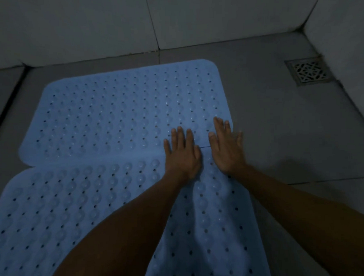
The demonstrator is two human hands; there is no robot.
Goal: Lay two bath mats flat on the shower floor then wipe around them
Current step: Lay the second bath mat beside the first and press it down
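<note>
Two light blue perforated bath mats lie on the grey tiled shower floor. The far mat [122,111] lies flat near the back wall. The near mat [61,206] reaches toward me, its far edge meeting the far mat's near edge. My left hand [182,154] presses flat with straight fingers across the seam where the mats meet. My right hand [226,146] lies flat beside it at the mats' right edge, fingers spread, its outer fingers over the bare floor. Neither hand holds anything.
A square metal floor drain [308,71] sits in the back right corner. Tiled walls [90,23] close the back and right sides. Bare floor tile [290,134] runs to the right of the mats. A dark gap [8,100] lines the left.
</note>
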